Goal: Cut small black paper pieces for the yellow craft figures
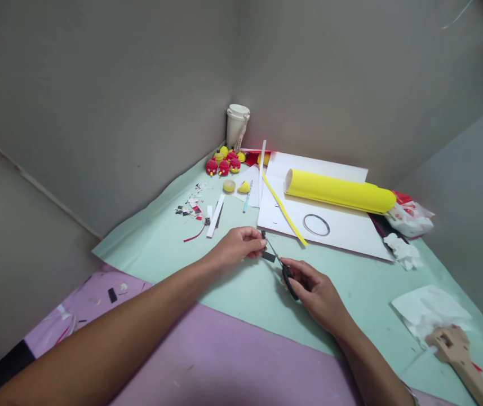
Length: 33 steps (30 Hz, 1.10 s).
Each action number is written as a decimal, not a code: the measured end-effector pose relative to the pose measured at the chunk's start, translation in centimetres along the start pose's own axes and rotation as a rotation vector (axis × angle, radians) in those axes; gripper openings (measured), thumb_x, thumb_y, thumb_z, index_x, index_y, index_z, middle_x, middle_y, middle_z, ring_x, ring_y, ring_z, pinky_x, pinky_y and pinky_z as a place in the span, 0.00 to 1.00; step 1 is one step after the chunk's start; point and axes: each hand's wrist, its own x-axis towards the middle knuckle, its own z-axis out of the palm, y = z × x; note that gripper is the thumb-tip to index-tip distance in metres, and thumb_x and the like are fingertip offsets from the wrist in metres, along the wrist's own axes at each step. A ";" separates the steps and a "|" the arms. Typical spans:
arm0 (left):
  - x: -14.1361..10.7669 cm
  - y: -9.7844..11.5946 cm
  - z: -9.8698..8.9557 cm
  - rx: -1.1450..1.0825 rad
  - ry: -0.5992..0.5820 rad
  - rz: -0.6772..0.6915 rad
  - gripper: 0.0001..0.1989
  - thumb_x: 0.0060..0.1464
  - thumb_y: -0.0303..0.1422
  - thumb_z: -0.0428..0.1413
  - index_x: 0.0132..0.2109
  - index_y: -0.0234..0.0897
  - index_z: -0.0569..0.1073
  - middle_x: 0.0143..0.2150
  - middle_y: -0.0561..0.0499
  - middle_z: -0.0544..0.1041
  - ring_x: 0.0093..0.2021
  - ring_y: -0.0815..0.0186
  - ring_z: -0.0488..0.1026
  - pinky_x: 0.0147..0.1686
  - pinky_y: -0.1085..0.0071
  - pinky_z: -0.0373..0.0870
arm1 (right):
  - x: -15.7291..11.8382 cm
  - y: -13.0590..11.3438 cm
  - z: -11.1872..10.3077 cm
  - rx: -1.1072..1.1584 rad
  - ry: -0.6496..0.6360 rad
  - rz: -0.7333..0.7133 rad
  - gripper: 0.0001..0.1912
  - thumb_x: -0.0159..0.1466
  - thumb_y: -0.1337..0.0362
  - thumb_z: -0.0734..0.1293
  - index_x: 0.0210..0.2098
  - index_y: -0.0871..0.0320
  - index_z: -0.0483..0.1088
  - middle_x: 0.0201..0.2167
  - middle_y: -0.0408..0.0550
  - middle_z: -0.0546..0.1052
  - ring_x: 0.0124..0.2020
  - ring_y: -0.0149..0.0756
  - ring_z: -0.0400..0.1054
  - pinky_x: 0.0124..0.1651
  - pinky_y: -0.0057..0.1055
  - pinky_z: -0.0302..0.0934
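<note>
My right hand [315, 292] is closed around the black handles of a small pair of scissors [288, 281]. The blades point up and left, toward my left hand [243, 245]. Between its fingertips my left hand pinches a black strip [268, 256], which looks like paper or felt. The scissor blades lie right beside that strip; whether they touch it I cannot tell. Small red and yellow figures [223, 167] stand in a group at the back. Two yellowish round pieces [229, 185] rest in front of them.
Paper scraps [190, 208] and white strips [216, 216] lie to the left. A yellow roll [340, 192] and a ring [316, 224] rest on white board [351, 242], near a yellow strip [286, 211]. A white cup [236, 124] stands behind; a glue gun [456, 352] lies front right.
</note>
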 end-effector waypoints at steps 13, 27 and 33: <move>0.6 0.0 -1.0 0.140 0.024 0.013 0.08 0.50 0.36 0.58 0.31 0.35 0.70 0.24 0.53 0.72 0.25 0.71 0.66 0.28 0.73 0.58 | -0.1 0.1 -0.3 0.009 -0.004 -0.021 0.20 0.62 0.63 0.64 0.53 0.51 0.72 0.33 0.43 0.67 0.32 0.34 0.61 0.36 0.30 0.59; 0.6 0.2 -0.9 0.196 0.036 -0.020 0.08 0.48 0.35 0.58 0.33 0.36 0.70 0.31 0.50 0.77 0.26 0.71 0.68 0.25 0.74 0.59 | 0.0 -0.3 -0.8 -0.039 -0.017 -0.021 0.19 0.61 0.62 0.64 0.51 0.52 0.74 0.30 0.42 0.65 0.30 0.33 0.60 0.35 0.30 0.58; 0.7 0.2 -0.9 0.191 0.039 -0.012 0.07 0.48 0.34 0.58 0.33 0.35 0.70 0.30 0.50 0.77 0.26 0.71 0.68 0.25 0.74 0.59 | 0.0 -0.2 -0.8 -0.042 -0.013 -0.028 0.19 0.61 0.62 0.64 0.51 0.52 0.74 0.30 0.41 0.64 0.29 0.32 0.61 0.34 0.29 0.59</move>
